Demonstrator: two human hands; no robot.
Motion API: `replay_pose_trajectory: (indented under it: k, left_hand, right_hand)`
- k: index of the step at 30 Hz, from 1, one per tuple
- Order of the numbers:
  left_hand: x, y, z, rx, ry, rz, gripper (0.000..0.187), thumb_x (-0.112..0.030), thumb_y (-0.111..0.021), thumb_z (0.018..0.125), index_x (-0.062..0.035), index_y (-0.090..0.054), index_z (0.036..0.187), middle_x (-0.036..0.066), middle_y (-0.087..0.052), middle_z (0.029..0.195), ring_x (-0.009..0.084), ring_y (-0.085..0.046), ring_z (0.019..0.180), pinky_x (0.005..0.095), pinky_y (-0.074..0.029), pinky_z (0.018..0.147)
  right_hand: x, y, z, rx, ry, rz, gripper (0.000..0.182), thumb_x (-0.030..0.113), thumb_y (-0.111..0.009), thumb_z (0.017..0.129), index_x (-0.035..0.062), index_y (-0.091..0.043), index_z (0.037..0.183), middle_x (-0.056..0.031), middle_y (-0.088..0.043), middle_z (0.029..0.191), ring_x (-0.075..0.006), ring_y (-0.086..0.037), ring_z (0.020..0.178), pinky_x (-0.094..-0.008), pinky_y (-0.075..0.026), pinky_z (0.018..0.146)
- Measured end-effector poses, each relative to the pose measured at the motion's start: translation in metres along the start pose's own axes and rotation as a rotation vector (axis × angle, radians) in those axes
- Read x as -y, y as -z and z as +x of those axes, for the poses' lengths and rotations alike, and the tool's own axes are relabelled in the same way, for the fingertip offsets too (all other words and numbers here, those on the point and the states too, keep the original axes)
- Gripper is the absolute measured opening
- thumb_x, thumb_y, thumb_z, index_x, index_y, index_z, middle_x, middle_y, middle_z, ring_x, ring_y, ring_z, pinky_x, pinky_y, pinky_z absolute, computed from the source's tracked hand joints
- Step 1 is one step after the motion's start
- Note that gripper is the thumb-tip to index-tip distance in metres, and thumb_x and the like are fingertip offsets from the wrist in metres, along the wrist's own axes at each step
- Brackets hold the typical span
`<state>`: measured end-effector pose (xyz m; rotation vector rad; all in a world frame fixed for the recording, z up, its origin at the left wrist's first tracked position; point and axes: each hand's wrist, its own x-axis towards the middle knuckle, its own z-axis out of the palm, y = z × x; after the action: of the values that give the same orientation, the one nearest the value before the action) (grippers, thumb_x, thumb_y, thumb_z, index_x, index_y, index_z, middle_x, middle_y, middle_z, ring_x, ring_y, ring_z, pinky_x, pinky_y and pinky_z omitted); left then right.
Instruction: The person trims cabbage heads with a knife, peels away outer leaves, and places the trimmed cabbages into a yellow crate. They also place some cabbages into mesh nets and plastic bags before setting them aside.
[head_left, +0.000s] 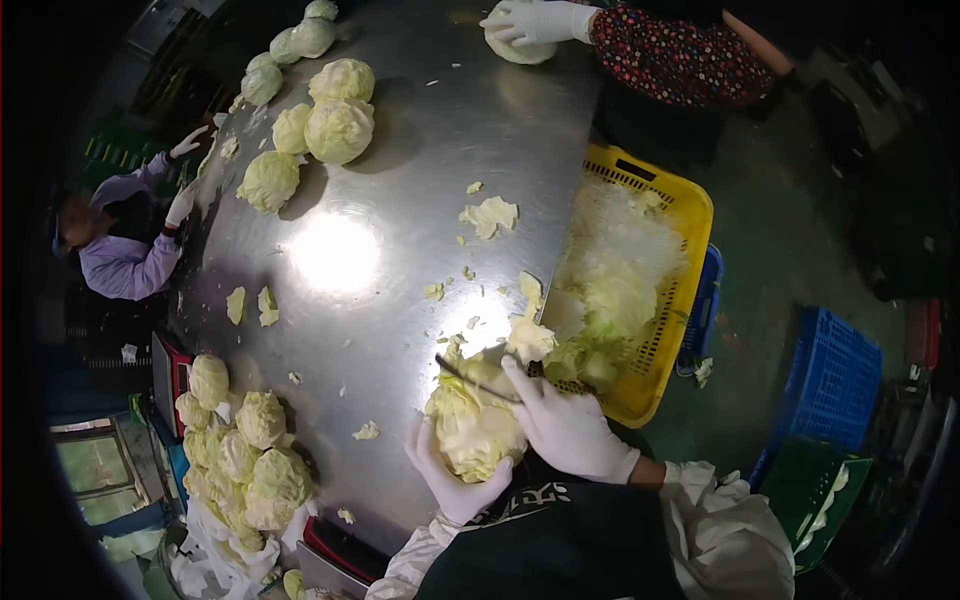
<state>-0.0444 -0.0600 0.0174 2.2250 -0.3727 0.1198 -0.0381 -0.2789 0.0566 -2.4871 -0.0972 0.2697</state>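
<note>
My left hand [455, 482], in a white glove, cups a pale green cabbage [474, 440] from below at the table's near edge. My right hand [572, 428], also gloved, is closed around a knife [470, 378]. The dark blade lies across the far side of the cabbage, and the handle is mostly hidden by my fingers. A trimmed cabbage piece [530, 338] is just beyond my right fingers, by the table edge. Small leaf scraps [433, 291] are scattered on the metal table [400, 230] past the cabbage.
A yellow crate [690, 270] of leaves and trimmings stands against the table's right edge. Blue crates [825, 375] lie on the floor. Several cabbages [340, 130] sit far left, with a pile [255, 450] nearer. One co-worker's gloved hand [535, 22] touches a cabbage; another person [130, 240] stands left.
</note>
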Motion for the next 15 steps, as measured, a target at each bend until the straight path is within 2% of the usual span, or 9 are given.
replay_pose_trajectory:
  k: [2,3,5,6,9,10,12,13,15]
  left_hand:
    - [0.000,0.000,-0.001,0.009,-0.008,0.030,0.109,-0.035,-0.090,0.066,0.0016,-0.031,0.150,0.024,-0.032,0.145,0.0379,-0.036,0.136,0.0506,-0.034,0.114]
    - [0.000,0.001,-0.002,0.012,-0.011,0.066,0.110,-0.036,-0.090,0.066,0.0013,-0.030,0.150,0.024,-0.032,0.145,0.0387,-0.036,0.136,0.0514,-0.033,0.114]
    - [0.016,0.004,-0.008,0.020,-0.044,-0.010,0.111,-0.040,-0.089,0.068,0.0021,-0.028,0.151,0.024,-0.031,0.146,0.0369,-0.037,0.137,0.0498,-0.032,0.115]
    - [0.025,0.007,-0.011,0.027,-0.078,-0.083,0.112,-0.044,-0.087,0.071,0.0029,-0.026,0.152,0.023,-0.031,0.147,0.0351,-0.038,0.138,0.0483,-0.031,0.117]
    - [0.034,0.015,-0.013,0.072,-0.096,-0.264,0.112,-0.040,-0.089,0.071,-0.0024,-0.022,0.152,0.025,-0.030,0.148,0.0373,-0.035,0.141,0.0511,-0.034,0.116]
    - [0.039,0.021,-0.017,0.065,-0.093,-0.257,0.112,-0.040,-0.089,0.071,-0.0024,-0.022,0.152,0.025,-0.030,0.148,0.0373,-0.035,0.141,0.0511,-0.034,0.116]
    - [0.053,0.032,-0.033,0.073,0.043,-0.453,0.110,-0.043,-0.086,0.076,-0.0015,-0.019,0.152,0.021,-0.032,0.150,0.0348,-0.038,0.140,0.0507,-0.031,0.117]
    - [0.056,0.035,-0.039,0.066,0.046,-0.446,0.110,-0.043,-0.086,0.076,-0.0015,-0.019,0.152,0.021,-0.032,0.150,0.0348,-0.038,0.140,0.0507,-0.031,0.117]
    - [0.065,0.038,-0.051,0.164,0.249,-0.655,0.108,-0.036,-0.087,0.077,-0.0036,-0.016,0.153,0.020,-0.031,0.152,0.0330,-0.037,0.142,0.0499,-0.031,0.118]
  right_hand:
    - [0.000,0.011,0.010,0.092,-0.114,0.039,0.055,0.026,-0.053,0.102,0.0053,-0.041,0.151,-0.0205,-0.071,0.102,-0.0331,-0.071,0.074,-0.0419,-0.055,0.064]
    - [-0.007,0.003,0.012,0.092,-0.118,0.038,0.055,0.026,-0.053,0.102,0.0053,-0.041,0.151,-0.0205,-0.071,0.102,-0.0331,-0.071,0.074,-0.0419,-0.055,0.064]
    - [-0.027,-0.020,0.022,-0.164,-0.052,0.288,0.047,0.031,-0.050,0.104,0.0089,-0.047,0.147,-0.0185,-0.071,0.096,-0.0341,-0.069,0.067,-0.0454,-0.054,0.061]
    - [-0.033,-0.023,0.028,-0.136,-0.182,0.372,0.041,0.031,-0.047,0.106,0.0091,-0.052,0.141,-0.0205,-0.070,0.094,-0.0407,-0.067,0.071,-0.0487,-0.054,0.071]
    - [-0.077,-0.051,0.040,-0.123,-0.386,0.771,0.037,0.029,-0.046,0.109,0.0068,-0.054,0.136,-0.0097,-0.066,0.080,-0.0203,-0.063,0.058,-0.0344,-0.052,0.058]
    - [-0.081,-0.054,0.039,-0.116,-0.378,0.773,0.037,0.029,-0.046,0.109,0.0068,-0.054,0.136,-0.0097,-0.066,0.080,-0.0203,-0.063,0.058,-0.0344,-0.052,0.058]
    - [-0.086,-0.058,0.033,-0.110,-0.431,0.998,0.039,0.030,-0.045,0.110,0.0039,-0.054,0.136,-0.0010,-0.058,0.076,-0.0076,-0.052,0.054,-0.0238,-0.046,0.053]
    - [-0.089,-0.058,0.032,-0.102,-0.424,1.000,0.039,0.030,-0.045,0.110,0.0039,-0.054,0.136,-0.0010,-0.058,0.076,-0.0076,-0.052,0.054,-0.0238,-0.046,0.053]
    - [-0.095,-0.055,0.030,-0.227,-0.502,1.031,0.043,0.032,-0.046,0.109,0.0012,-0.055,0.137,-0.0057,-0.062,0.078,-0.0122,-0.056,0.056,-0.0275,-0.049,0.054]
